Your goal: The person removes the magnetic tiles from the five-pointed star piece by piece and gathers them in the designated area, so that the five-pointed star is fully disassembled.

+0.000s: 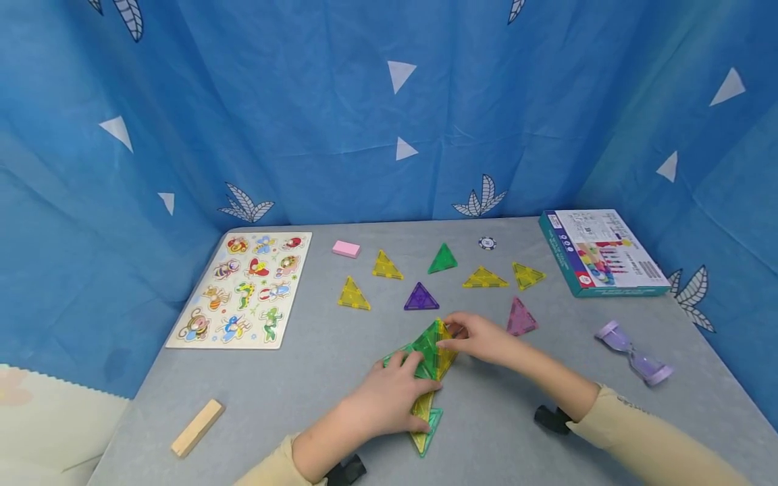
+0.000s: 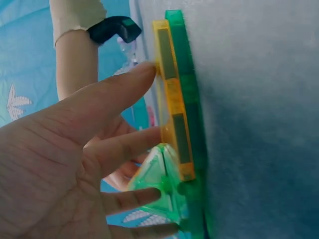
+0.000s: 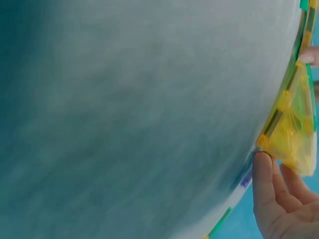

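Translucent triangular magnetic tiles stand joined as a small pyramid in the middle of the table, with a green tile and a yellow tile as raised sides. My right hand pinches that yellow side near its outer corner. My left hand is spread over the near side, fingertips on the green tiles. Its thumb touches a flat yellow tile, which lies on top of another green tile nearest me. Part of the pyramid is hidden under the left hand.
Loose tiles lie beyond: a purple one, a pink one, a green one and several yellow. An insect puzzle board and wooden block are left; a game box and purple hourglass right.
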### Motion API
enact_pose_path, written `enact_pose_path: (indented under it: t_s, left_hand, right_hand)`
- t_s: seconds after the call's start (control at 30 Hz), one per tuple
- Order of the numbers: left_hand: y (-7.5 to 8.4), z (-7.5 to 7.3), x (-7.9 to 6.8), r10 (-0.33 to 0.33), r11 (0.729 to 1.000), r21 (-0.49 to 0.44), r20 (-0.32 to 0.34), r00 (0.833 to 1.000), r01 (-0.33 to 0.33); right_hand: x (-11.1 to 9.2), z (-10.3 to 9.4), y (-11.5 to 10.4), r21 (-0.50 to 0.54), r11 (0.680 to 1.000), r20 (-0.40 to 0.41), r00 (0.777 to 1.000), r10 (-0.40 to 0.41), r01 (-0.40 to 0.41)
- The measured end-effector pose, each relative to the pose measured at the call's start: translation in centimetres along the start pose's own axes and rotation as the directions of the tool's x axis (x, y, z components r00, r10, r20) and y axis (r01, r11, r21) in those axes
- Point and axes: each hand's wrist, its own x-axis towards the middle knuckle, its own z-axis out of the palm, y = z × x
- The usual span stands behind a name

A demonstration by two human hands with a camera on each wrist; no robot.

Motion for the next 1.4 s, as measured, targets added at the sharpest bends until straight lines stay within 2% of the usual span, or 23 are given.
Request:
enact_pose_path:
  t_s: [0.13, 0.23, 0.4, 0.53, 0.73, 0.93, 1.07, 1.2, 1.4]
  left_hand:
    - [0.4, -0.5, 0.1, -0.033, 0.999, 0.005, 0.040, 0.999, 0.033]
    - [0.5, -0.8, 0.2, -0.046, 0.999, 0.015, 0.095, 0.994, 0.045]
    - [0.4, -1.2, 0.5, -0.084, 0.996, 0.025, 0.209, 0.974, 0.081]
    - [0.5, -1.3, 0.8, -0.108, 0.993, 0.069, 0.228, 0.968, 0.095]
    - [0.5, -1.0, 1.0, -0.104, 0.993, 0.083, 0.189, 0.977, 0.090]
    - [0.0, -0.8, 0.5, -0.054, 0.999, 0.016, 0.118, 0.992, 0.052]
    - [-0.6, -0.5, 0.3, -0.017, 1.000, 0.000, 0.025, 1.000, 0.017]
    - [-1.4, -0.1, 0.2, 0.014, 1.000, 0.023, -0.063, 0.998, -0.013]
    - [-1.9, 0.2, -0.5, 0.052, 0.999, 0.019, -0.126, 0.991, -0.050]
  right_hand:
    - [0.6, 0.6, -0.2, -0.058, 0.998, -0.006, 1.000, 0.007, -0.007]
    - [0.8, 0.8, -0.2, -0.092, 0.996, -0.011, 1.000, 0.007, -0.008]
    - [0.9, 0.9, -0.3, -0.111, 0.994, -0.013, 1.000, 0.013, -0.014]
    - [0.9, 0.9, -0.4, -0.111, 0.994, -0.009, 1.000, 0.010, -0.011]
    - [1.0, 1.0, -0.5, -0.115, 0.993, -0.011, 1.000, 0.019, -0.020]
    - [0.9, 0.9, -0.4, -0.089, 0.996, -0.001, 1.000, 0.012, -0.012]
    - [0.8, 0.8, -0.4, -0.054, 0.998, 0.017, 1.000, 0.012, -0.011]
    - [0.8, 0.8, -0.4, -0.039, 0.999, 0.024, 0.999, 0.026, -0.025]
    - [0.6, 0.6, -0.3, -0.028, 0.999, 0.017, 0.999, 0.034, -0.034]
